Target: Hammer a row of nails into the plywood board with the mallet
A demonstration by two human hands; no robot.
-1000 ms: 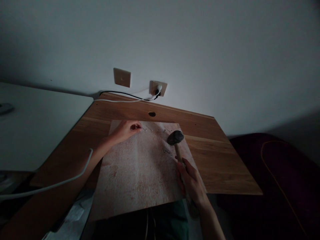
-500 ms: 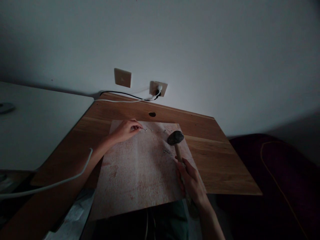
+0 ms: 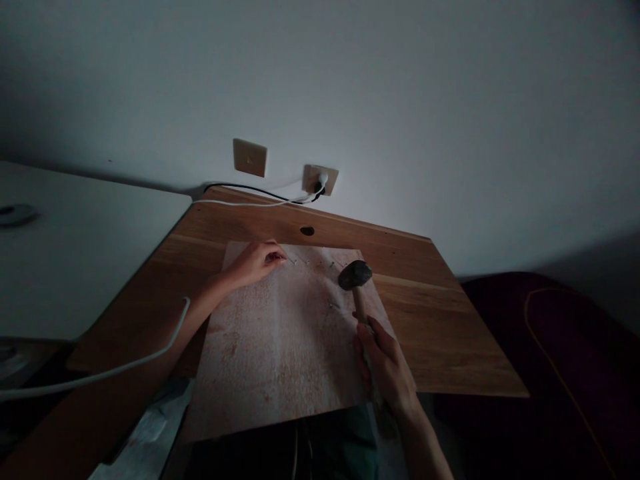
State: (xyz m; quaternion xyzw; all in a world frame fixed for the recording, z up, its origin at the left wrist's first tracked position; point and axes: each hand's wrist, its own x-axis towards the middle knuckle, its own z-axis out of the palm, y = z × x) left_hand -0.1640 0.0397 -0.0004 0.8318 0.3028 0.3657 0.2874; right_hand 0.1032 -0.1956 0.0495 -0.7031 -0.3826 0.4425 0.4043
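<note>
A thin, pale-faced board (image 3: 270, 340) with a reddish grain lies on the wooden desk. Along its far edge stands a row of several small nails (image 3: 295, 262). At the left end of this row, my left hand (image 3: 257, 262) is closed in a pinch on what looks like another nail, mostly hidden by the fingertips. My right hand (image 3: 383, 357) wraps around the wooden handle of a hammer (image 3: 355, 275). The hammer's dark head is over the board's far right part, right of the row. Loose nails (image 3: 334, 306) lie on the board below the hammer head's left side.
The wooden desk (image 3: 450, 333) meets a white wall with a socket (image 3: 320, 180), a plug and cables (image 3: 250, 203). A white panel (image 3: 90, 260) stands at left. A bent white rod (image 3: 150, 357) crosses before my left forearm. Dark purple fabric (image 3: 565, 360) is at right.
The whole view has shifted slightly, so everything sits a little further right. Both hands and the hammer keep nearly the same place over the board.
</note>
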